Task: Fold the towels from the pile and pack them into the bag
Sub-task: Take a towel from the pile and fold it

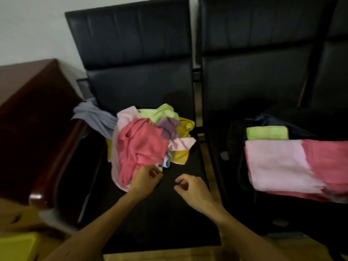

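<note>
Two black chairs side by side. On the right chair (254, 76) sits the dark bag (234, 144), with folded towels (282, 162) stacked on its open top. On the left chair (131, 81) lies the pile (143, 144), a loose, many-coloured tangle. The left hand (146, 178) is at the pile's near edge, fingers curled; I cannot tell if it has cloth. The right hand (192, 187) hovers just beside it, loosely curled and empty. This looks like picking the next towel. The next move calls for pulling one free and finding its corners.
</note>
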